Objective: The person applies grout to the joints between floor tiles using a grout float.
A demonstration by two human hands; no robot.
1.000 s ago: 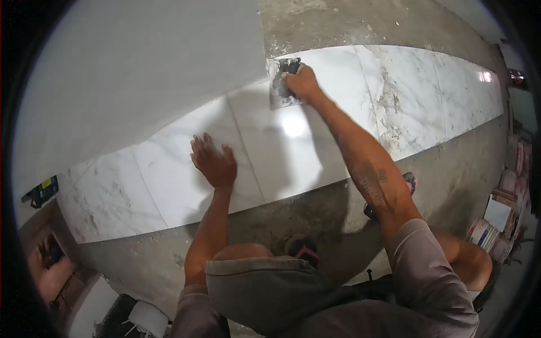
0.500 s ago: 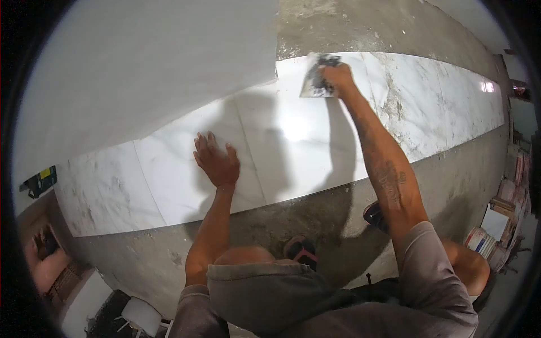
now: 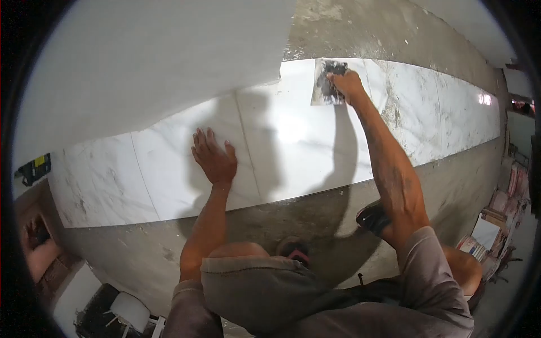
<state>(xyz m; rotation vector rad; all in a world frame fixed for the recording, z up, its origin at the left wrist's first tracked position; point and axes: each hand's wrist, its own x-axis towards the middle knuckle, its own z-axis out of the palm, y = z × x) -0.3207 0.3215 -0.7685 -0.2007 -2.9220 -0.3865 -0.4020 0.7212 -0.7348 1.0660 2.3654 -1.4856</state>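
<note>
Left hand splayed on tile, right hand outstretched

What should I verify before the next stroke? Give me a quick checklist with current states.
1. Right hand gripping the flat plate tool: ok.
2. Left hand open, fingers spread, clear of the tool: ok.
3. White tiles free of grey smears: not ok, marks to the right of the tool.
4. Tool plate fully flush against the tile: cannot tell.
5. Joint beside the left hand filled: cannot tell.
6. Shoes off the tiles: ok.
</note>
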